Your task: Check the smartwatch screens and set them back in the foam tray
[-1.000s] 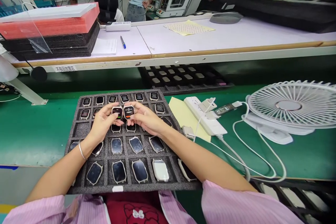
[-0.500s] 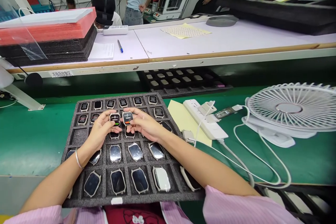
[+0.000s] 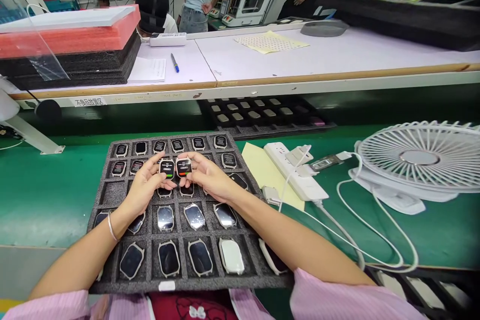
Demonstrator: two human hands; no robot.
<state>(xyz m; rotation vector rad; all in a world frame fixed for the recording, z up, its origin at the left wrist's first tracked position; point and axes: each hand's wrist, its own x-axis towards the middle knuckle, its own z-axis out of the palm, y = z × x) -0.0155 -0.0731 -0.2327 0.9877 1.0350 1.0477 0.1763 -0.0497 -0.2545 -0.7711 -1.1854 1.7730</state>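
A black foam tray (image 3: 112,192) lies in front of me on the green bench, its pockets filled with several smartwatch bodies. My left hand (image 3: 144,185) grips one watch body with a lit screen showing a green bar (image 3: 167,168). My right hand (image 3: 208,177) grips a second watch body with a lit screen showing a red bar (image 3: 184,166). Both are held side by side just above the tray's middle rows. The far rows hold watches with lit screens (image 3: 177,145); the near rows hold dark ones (image 3: 168,258) and one lying face down (image 3: 231,256).
To the right lie a yellow sheet (image 3: 258,165), a white power strip (image 3: 296,171) with cables, and a white fan (image 3: 420,160). A second tray (image 3: 258,112) sits behind. On the raised shelf are stacked foam trays (image 3: 71,55) and a pen (image 3: 174,62). People stand beyond.
The two watches stay in my hands in nearly the same spot; only the camera view has shifted slightly.
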